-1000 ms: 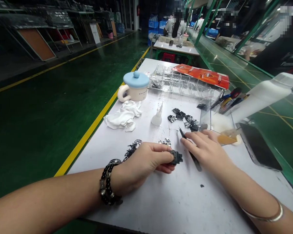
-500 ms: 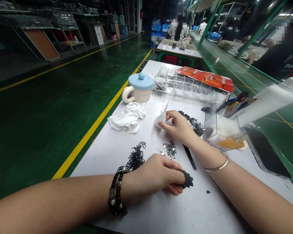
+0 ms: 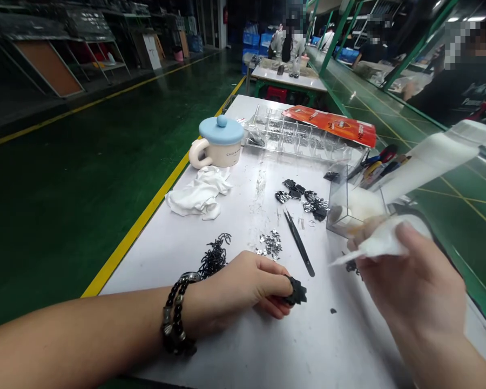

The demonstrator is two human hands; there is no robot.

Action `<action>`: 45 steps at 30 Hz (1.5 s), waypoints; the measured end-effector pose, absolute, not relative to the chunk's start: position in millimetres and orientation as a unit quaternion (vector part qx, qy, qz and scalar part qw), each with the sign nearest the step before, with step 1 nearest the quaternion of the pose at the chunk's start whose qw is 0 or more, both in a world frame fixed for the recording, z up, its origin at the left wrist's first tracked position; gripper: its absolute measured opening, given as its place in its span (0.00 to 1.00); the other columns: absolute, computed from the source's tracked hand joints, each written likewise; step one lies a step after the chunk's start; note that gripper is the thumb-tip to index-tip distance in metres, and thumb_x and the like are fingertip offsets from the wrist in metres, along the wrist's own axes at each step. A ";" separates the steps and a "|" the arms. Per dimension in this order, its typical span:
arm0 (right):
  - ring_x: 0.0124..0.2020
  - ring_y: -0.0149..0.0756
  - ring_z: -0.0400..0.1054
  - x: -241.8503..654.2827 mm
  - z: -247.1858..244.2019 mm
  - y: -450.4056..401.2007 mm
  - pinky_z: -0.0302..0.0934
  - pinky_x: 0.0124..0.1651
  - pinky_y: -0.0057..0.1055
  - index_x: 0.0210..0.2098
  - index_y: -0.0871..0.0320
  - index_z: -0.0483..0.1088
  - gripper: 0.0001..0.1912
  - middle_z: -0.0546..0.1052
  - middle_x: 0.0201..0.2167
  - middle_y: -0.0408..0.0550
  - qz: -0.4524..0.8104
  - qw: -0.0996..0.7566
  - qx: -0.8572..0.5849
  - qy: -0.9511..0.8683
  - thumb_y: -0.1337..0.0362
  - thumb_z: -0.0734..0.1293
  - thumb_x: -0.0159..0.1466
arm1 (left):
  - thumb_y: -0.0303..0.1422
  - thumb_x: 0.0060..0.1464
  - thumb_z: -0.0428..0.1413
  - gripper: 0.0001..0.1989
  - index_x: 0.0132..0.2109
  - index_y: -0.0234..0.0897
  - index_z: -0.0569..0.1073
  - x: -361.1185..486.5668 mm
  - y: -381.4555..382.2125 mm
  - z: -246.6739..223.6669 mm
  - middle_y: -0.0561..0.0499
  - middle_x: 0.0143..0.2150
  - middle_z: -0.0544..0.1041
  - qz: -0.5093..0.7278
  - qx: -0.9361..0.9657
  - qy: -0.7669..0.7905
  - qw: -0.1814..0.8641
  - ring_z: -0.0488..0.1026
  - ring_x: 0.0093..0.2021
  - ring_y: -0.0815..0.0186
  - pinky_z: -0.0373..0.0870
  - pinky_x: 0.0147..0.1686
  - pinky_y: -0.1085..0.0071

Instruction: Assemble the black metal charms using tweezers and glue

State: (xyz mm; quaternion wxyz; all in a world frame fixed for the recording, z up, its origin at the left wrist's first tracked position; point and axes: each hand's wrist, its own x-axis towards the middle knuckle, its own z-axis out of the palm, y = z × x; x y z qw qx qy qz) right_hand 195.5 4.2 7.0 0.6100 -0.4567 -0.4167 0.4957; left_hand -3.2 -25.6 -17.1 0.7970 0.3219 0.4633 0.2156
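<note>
My left hand [image 3: 247, 283] is closed around a small black toothed part [image 3: 296, 292] above the white table [image 3: 243, 346]. My right hand [image 3: 413, 281], partly blurred, grips a white squeeze bottle [image 3: 392, 237] whose thin nozzle points left. Between the hands, black tweezers [image 3: 299, 243] lie on the tabletop. A heap of small black curved pieces [image 3: 214, 258] is just behind my left wrist. Small silver and black bits [image 3: 271, 244] lie beyond my left fingers. Farther back rest several black parts [image 3: 303, 197].
A lidded mug [image 3: 222, 143] and a crumpled white cloth [image 3: 200, 194] stand at the left edge. Behind are a compartment tray [image 3: 287, 141] and an orange packet [image 3: 332, 124]. A clear holder [image 3: 344, 216] with tools is at right. People sit farther off.
My right hand has lifted the white bottle from the table's middle and moved it right and nearer, in front of the holder. My left hand still holds the black part. The view has shifted slightly.
</note>
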 end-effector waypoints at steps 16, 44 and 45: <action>0.29 0.33 0.61 181.4 -6.9 -26.0 0.52 0.33 0.36 0.31 0.56 0.62 0.04 0.68 0.28 0.44 0.395 0.580 -0.354 -0.619 0.67 0.65 0.60 | 0.28 0.45 0.56 0.05 0.29 0.30 0.75 -2.6 -26.3 -18.1 0.50 0.25 0.73 0.202 0.343 0.452 0.799 0.71 0.27 0.71 0.69 0.30 0.75; 0.28 0.34 0.60 185.0 -3.2 -27.9 0.52 0.34 0.36 0.31 0.56 0.62 0.04 0.67 0.24 0.43 0.387 0.605 -0.341 -0.606 0.66 0.64 0.60 | 0.27 0.44 0.57 0.04 0.28 0.31 0.75 -2.6 -24.9 -18.1 0.50 0.24 0.74 0.200 0.337 0.459 0.798 0.71 0.26 0.71 0.69 0.29 0.76; 0.27 0.34 0.59 185.0 -1.6 -29.2 0.52 0.34 0.37 0.31 0.56 0.62 0.04 0.66 0.22 0.43 0.398 0.609 -0.341 -0.596 0.65 0.64 0.60 | 0.27 0.44 0.56 0.04 0.28 0.31 0.75 -2.6 -25.1 -18.3 0.50 0.24 0.74 0.200 0.336 0.458 0.798 0.71 0.26 0.71 0.69 0.29 0.76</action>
